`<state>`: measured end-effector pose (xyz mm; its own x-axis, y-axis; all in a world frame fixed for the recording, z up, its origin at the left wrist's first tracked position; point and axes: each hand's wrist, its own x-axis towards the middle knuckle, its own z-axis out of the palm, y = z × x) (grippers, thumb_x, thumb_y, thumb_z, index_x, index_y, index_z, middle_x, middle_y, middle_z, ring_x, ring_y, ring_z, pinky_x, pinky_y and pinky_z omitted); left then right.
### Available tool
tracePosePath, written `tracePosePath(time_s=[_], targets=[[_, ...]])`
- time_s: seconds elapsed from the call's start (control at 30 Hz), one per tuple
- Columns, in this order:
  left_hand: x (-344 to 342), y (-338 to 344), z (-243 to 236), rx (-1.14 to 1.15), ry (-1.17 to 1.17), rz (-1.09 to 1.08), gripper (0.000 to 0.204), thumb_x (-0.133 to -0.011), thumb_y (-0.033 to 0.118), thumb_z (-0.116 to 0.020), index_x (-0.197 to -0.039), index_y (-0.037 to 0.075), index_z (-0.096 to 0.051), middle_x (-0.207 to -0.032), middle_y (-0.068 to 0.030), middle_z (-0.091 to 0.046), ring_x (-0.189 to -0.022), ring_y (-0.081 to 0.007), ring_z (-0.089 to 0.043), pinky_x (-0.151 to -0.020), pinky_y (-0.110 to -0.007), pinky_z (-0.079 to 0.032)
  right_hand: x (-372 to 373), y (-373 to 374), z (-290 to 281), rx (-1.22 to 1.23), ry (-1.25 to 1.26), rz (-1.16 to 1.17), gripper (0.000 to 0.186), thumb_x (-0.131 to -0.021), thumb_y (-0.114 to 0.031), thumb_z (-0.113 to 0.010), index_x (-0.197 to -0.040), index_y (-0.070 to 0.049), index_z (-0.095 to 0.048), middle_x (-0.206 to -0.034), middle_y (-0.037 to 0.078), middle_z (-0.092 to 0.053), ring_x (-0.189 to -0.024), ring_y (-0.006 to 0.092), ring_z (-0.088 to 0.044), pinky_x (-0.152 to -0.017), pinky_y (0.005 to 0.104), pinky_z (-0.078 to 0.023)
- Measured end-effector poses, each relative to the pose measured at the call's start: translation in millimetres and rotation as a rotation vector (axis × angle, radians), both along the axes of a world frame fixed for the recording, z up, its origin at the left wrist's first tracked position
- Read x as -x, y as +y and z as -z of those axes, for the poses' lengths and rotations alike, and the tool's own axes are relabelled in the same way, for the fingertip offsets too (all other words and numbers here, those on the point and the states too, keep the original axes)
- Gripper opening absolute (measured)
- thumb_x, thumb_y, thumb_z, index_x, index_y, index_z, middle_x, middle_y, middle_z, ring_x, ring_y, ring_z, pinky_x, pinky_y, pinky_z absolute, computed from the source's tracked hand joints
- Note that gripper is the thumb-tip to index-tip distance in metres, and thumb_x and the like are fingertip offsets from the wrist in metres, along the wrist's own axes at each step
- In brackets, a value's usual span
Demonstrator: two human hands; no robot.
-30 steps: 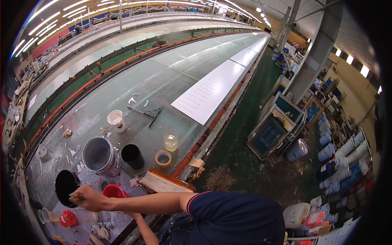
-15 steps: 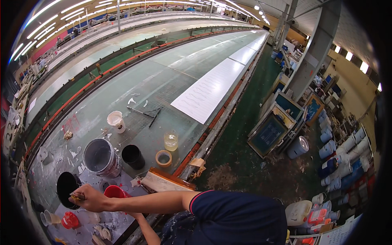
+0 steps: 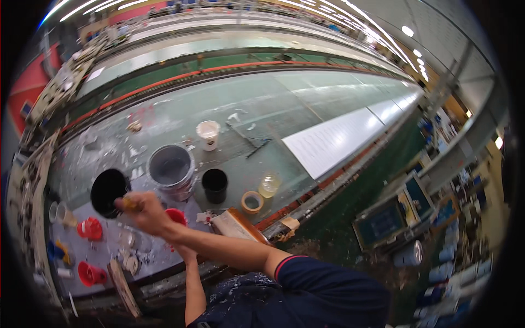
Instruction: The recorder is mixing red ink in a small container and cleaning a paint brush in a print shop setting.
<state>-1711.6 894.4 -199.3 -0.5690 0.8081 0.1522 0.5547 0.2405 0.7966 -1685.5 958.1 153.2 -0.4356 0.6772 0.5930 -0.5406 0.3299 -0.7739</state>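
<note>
My right hand (image 3: pixel 146 212) is closed on a short stained yellowish-brown tool (image 3: pixel 129 203), held at the lip of a black bucket (image 3: pixel 109 192); its far end is hard to make out. My left hand (image 3: pixel 185 250) is lower, by a red bucket (image 3: pixel 176 215), its fingers mostly hidden behind my right forearm. Around them stand a large grey bucket (image 3: pixel 169 167), a black cup (image 3: pixel 214 186), red containers (image 3: pixel 91 228) and a wooden squeegee (image 3: pixel 232 221).
The long glass-topped table (image 3: pixel 262 98) carries white sheets (image 3: pixel 322 139), a white tub (image 3: pixel 209 136), a jar of pale liquid (image 3: pixel 269 186) and a tape roll (image 3: pixel 251 201). Screen frames (image 3: pixel 377 224) and pails (image 3: pixel 443 273) stand along the right aisle beside a steel column.
The view has swung, moving the table right and up in the picture and showing more of the near mixing area. My right hand remains closed on the tool at the black bucket.
</note>
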Motion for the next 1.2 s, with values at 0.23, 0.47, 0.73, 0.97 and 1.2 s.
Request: tracePosePath(time_s=[0.23, 0.47, 0.73, 0.97, 1.2], targets=[[-32.7, 8.8, -43.9, -0.409, -0.121, -0.163, 0.083, -0.078, 0.021, -0.064, -0.137, -0.003, -0.011, -0.140, -0.0236, -0.017, -0.131, -0.0362, -0.021, -0.105, -0.042, -0.022, -7.8, 15.1, 68.4, -0.023, -0.387, 0.067, 0.038, -0.089, -0.019, -0.056, -0.058, 0.000, -0.044, -0.049, -0.001, -0.032, -0.051, 0.0057, -0.029, -0.042, 0.0263, -0.024], [-21.3, 1.1, -50.4, -0.392, 0.156, -0.191, 0.070, -0.075, 0.018, -0.068, -0.131, 0.001, -0.030, -0.138, -0.0226, -0.022, -0.125, -0.0376, -0.029, -0.103, -0.043, -0.025, -11.7, 0.3, 17.2, -0.007, -0.222, 0.111, 0.032, -0.085, -0.015, -0.060, -0.058, -0.004, -0.047, -0.050, -0.003, -0.042, -0.047, 0.0053, -0.035, -0.043, 0.0238, -0.029], [-21.4, 9.5, -75.8, -0.432, -0.020, -0.209, 0.090, -0.076, 0.023, -0.068, -0.136, -0.005, -0.006, -0.138, -0.0248, -0.020, -0.126, -0.0386, -0.027, -0.104, -0.041, -0.025, -6.2, 9.1, 25.8, 0.052, -0.289, 0.077, 0.030, -0.086, -0.018, -0.060, -0.061, -0.006, -0.049, -0.050, -0.005, -0.041, -0.042, 0.0037, -0.036, -0.039, 0.0217, -0.028], [-30.6, 5.1, -83.5, -0.456, -0.136, -0.187, 0.098, -0.077, 0.031, -0.066, -0.136, -0.005, 0.002, -0.136, -0.0306, -0.016, -0.125, -0.0440, -0.026, -0.102, -0.046, -0.029, -5.7, 21.3, 72.9, 0.081, -0.330, 0.047, 0.025, -0.087, -0.018, -0.060, -0.067, -0.006, -0.050, -0.050, -0.005, -0.041, -0.042, 0.0031, -0.036, -0.038, 0.0195, -0.027], [-24.3, -3.1, -70.1, -0.459, -0.158, -0.234, 0.101, -0.077, 0.034, -0.066, -0.136, -0.005, 0.005, -0.139, -0.0321, -0.010, -0.128, -0.0452, -0.021, -0.104, -0.046, -0.026, -19.3, -4.9, 16.9, 0.135, -0.149, -0.051, 0.033, -0.087, -0.019, -0.058, -0.059, -0.008, -0.045, -0.049, -0.005, -0.039, -0.041, 0.0045, -0.036, -0.037, 0.0208, -0.026]])
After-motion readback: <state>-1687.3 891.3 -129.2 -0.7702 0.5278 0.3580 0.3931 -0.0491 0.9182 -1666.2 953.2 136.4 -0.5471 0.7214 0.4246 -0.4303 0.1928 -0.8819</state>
